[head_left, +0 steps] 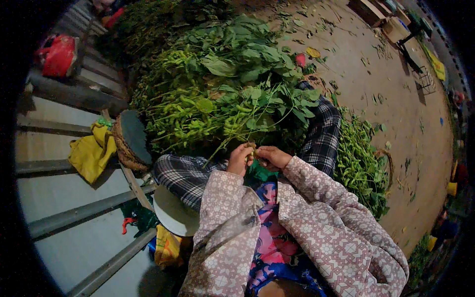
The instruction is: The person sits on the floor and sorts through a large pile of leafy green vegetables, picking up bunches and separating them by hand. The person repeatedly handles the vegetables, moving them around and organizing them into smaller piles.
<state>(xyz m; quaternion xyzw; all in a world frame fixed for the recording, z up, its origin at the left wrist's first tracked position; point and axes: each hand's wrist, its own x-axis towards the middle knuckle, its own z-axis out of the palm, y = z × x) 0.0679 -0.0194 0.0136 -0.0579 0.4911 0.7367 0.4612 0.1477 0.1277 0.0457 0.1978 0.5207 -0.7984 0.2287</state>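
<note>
My left hand (239, 159) and my right hand (275, 159) meet in front of my lap, their fingertips almost touching. Both are closed in a pinch around a small yellowish-green bean pod (254, 151), mostly hidden by the fingers. Just beyond lies a large heap of cut bean plants (232, 74) with broad leaves and thin stalks. Clusters of plump green pods (180, 116) hang on the stalks at the heap's near side. One bare stalk (217, 152) slants down toward my left knee, beside the left hand. Something green (261, 172) shows below my hands.
More podded plants (363, 163) lie right of my right knee. To the left are a round dark-topped stool (134, 136), a yellow cloth (94, 153) and a ridged metal sheet (64, 183). A pale round basin rim (170, 213) sits by my left thigh. Loose leaves dot the floor (346, 54).
</note>
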